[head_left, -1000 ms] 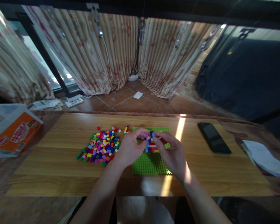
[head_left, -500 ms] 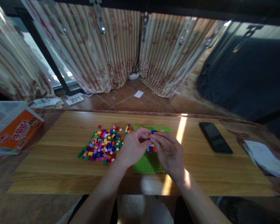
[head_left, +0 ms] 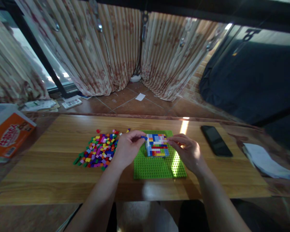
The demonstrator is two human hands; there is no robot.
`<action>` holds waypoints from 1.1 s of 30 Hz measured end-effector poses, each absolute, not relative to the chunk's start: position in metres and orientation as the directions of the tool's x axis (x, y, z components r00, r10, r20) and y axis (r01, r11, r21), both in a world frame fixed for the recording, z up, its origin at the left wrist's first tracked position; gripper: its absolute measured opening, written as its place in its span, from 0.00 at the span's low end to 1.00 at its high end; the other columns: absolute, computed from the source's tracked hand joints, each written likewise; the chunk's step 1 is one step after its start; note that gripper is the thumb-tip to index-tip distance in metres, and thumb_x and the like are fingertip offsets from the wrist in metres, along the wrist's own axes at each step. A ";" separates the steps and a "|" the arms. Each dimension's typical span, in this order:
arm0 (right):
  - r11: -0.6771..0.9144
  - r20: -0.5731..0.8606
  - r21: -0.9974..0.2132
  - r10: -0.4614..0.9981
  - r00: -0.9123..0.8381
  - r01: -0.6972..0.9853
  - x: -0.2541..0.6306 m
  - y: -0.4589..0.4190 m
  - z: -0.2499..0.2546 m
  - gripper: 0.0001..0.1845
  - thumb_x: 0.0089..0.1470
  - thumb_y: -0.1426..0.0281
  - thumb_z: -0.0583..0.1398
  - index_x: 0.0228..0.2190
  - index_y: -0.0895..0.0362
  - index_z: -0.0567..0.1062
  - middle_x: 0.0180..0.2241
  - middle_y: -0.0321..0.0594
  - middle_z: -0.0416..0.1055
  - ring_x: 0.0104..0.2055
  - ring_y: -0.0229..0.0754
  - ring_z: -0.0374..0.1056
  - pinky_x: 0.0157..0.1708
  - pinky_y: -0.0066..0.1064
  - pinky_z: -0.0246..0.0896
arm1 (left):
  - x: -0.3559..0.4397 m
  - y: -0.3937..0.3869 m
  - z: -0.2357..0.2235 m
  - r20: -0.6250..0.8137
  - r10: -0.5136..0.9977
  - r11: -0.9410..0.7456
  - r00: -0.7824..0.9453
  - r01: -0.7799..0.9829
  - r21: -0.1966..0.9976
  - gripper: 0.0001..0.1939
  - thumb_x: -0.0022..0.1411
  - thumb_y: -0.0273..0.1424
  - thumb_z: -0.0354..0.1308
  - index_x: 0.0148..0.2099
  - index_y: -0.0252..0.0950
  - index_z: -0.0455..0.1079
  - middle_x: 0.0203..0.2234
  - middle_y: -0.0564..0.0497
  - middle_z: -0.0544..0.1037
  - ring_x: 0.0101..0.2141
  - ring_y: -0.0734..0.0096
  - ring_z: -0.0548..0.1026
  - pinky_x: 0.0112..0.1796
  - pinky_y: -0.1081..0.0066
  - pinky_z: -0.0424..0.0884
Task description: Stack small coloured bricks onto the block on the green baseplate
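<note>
On the counter [head_left: 50, 187]: brick block [head_left: 157, 146] upon green baseplate [head_left: 152, 169]

1. Counter: wood-grained, long.
2. Baseplate: square-cornered, studded, sun-streaked at right.
3. Left hand [head_left: 127, 148]: grip narrowed to a pinch on item 6.
4. Right hand [head_left: 187, 151]: likewise, on item 7.
5. Brick block: low, roughly rectangular, on the baseplate's far half; mosaic top of blues, white, red, yellow, orange, lilac.
6. Dark blue brick [head_left: 144, 138]: near the block's far left corner.
7. Pinkish piece [head_left: 168, 140]: at its right edge, contact unclear.
</note>
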State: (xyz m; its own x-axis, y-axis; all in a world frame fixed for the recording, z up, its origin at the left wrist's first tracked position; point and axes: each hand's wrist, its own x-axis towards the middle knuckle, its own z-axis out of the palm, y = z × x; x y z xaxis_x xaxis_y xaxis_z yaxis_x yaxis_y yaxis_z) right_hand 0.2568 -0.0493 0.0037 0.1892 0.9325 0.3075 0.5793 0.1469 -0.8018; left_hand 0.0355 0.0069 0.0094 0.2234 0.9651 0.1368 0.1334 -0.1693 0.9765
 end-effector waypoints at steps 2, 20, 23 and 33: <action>0.123 0.269 -0.825 0.944 0.191 0.552 0.258 -0.049 0.001 0.09 0.52 0.62 0.64 0.30 0.54 0.82 0.33 0.40 0.77 0.34 0.40 0.71 0.32 0.32 0.66 | 0.036 0.007 0.009 0.136 0.965 -0.169 0.227 0.134 0.977 0.07 0.54 0.25 0.59 0.36 0.34 0.76 0.30 0.51 0.80 0.32 0.70 0.76 0.38 0.68 0.72; -0.043 0.013 -0.981 0.958 0.286 0.189 0.247 -0.037 -0.004 0.08 0.36 0.68 0.70 0.23 0.56 0.78 0.23 0.35 0.75 0.26 0.37 0.70 0.28 0.31 0.68 | 0.036 0.007 0.010 0.141 0.956 -0.187 0.257 0.164 0.969 0.06 0.54 0.24 0.58 0.35 0.34 0.76 0.30 0.50 0.80 0.33 0.69 0.77 0.40 0.68 0.73; -0.090 -0.056 -0.989 0.962 0.269 0.118 0.248 -0.035 -0.005 0.09 0.34 0.68 0.70 0.22 0.56 0.77 0.22 0.35 0.76 0.25 0.38 0.71 0.28 0.31 0.69 | 0.037 0.007 0.009 0.137 0.954 -0.187 0.266 0.171 0.967 0.06 0.54 0.24 0.58 0.35 0.34 0.76 0.30 0.49 0.80 0.33 0.68 0.77 0.40 0.67 0.73; -0.058 -0.042 -0.996 0.972 0.229 0.064 0.246 -0.035 -0.006 0.09 0.36 0.67 0.70 0.21 0.57 0.76 0.21 0.35 0.76 0.24 0.36 0.70 0.26 0.28 0.68 | 0.040 0.006 0.007 0.096 0.957 -0.125 0.274 0.092 0.988 0.06 0.52 0.23 0.59 0.34 0.34 0.75 0.31 0.50 0.81 0.34 0.69 0.78 0.41 0.67 0.74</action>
